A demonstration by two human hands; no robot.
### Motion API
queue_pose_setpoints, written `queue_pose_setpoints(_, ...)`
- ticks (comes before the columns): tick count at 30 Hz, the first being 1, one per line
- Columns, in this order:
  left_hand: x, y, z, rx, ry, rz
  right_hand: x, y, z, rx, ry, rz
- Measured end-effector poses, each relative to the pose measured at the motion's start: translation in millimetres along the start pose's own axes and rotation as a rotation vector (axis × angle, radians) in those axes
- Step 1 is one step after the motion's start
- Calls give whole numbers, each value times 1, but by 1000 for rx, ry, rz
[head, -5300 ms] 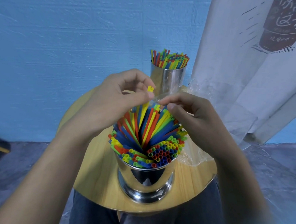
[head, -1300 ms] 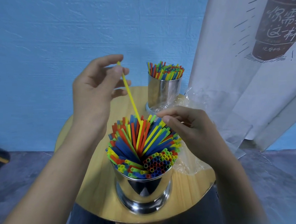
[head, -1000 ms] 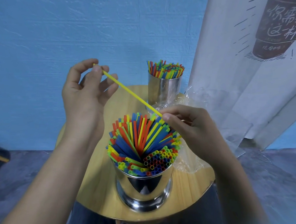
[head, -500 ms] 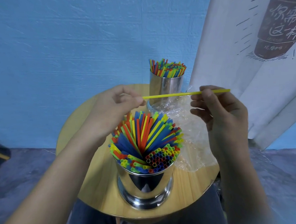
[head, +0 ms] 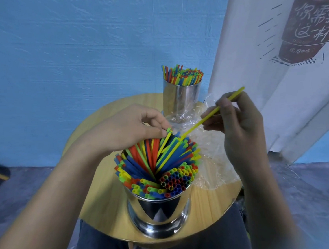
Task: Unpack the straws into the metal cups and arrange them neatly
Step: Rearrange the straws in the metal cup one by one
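While right hand pinches tilted yellow straw | left hand fingers pinch green straw above cup

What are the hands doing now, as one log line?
left hand: pinches green straw in near metal cup | right hand: holds yellow straw, lower end at that cup

Near cup: we see it shiny, upright, full of red, blue, green and yellow straws leaning many ways.
Far cup: shiny, upright, its straws standing straight.
Yellow straw: tilted in our right hand, low end at the near straws.
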State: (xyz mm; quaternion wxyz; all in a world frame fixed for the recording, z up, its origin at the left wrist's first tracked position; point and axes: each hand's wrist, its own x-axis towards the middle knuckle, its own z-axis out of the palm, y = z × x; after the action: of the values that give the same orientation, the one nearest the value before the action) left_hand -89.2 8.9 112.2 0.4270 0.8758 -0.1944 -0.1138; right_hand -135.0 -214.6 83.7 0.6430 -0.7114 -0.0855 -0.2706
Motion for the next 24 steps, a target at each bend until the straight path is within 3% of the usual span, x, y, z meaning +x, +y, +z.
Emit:
queue_pose_setpoints(8,-3,0,-9,241,79,-18,-1,-2,13,-107,-237,17)
queue_pose_setpoints(13,-12,2,-8,337,173,-53,0,-6,19,-108,-151,14)
queue_pose_setpoints(16,-19,4,-8,393,183,-78,1,-6,20,-205,-207,-2)
queue_pose_setpoints(20,-26,-2,-10,365,160,-75,3,-5,24,-304,-338,6)
queue_pose_setpoints(24,-25,-7,-9,120,13,-68,8,-4,25,-250,-417,98)
